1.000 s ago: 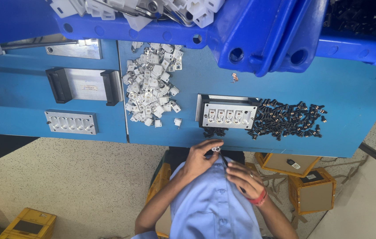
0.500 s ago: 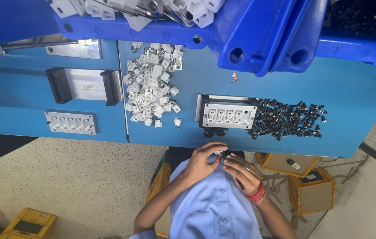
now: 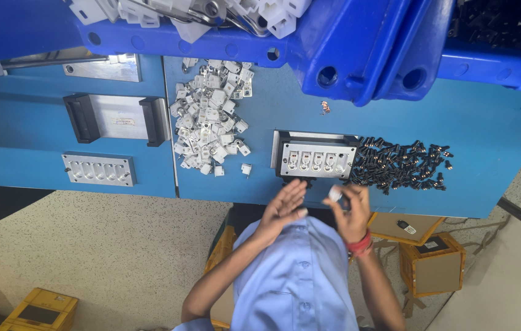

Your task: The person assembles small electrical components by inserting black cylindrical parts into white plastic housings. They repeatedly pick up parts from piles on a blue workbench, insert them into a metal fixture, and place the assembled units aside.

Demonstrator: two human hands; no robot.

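While right hand [image 3: 351,211] pinches small white part [image 3: 335,194], grip closed, left hand [image 3: 282,208] open, empty, below fixture [image 3: 315,160].

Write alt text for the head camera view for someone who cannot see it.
A person in a light blue shirt holds a small white part in the right hand, left hand open beside it, at a blue workbench. On it: a metal fixture, white parts pile, black parts pile.

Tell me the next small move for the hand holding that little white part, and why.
Probably carry the small white part in the right hand up to the metal fixture just above it. The fixture's row of slots sits directly ahead, and the left hand is open and holds nothing.
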